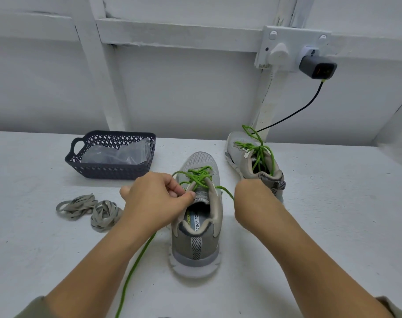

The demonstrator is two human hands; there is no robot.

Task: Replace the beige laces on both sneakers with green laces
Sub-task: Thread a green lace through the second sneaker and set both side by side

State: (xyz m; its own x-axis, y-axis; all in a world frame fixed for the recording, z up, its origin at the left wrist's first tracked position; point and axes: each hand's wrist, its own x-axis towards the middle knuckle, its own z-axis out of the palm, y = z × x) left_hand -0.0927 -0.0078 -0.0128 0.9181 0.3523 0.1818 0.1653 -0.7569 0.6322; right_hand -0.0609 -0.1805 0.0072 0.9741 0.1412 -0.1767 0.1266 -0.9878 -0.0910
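Observation:
A grey sneaker (196,228) stands in the middle of the white table, heel toward me, with a green lace (199,176) threaded through its eyelets. My left hand (156,198) pinches the lace at the top left eyelet, by the tongue. One lace end trails from under that hand toward the table's front edge. My right hand (252,200) grips the other lace end, pulled taut to the right of the shoe. A second grey sneaker (252,157) laced in green stands behind and to the right. Two bundles of beige laces (90,208) lie at the left.
A dark plastic basket (110,154) with clear plastic bags inside stands at the back left of the table. On the wall at the right a socket holds a grey charger (317,68) whose black cable hangs down behind the far sneaker.

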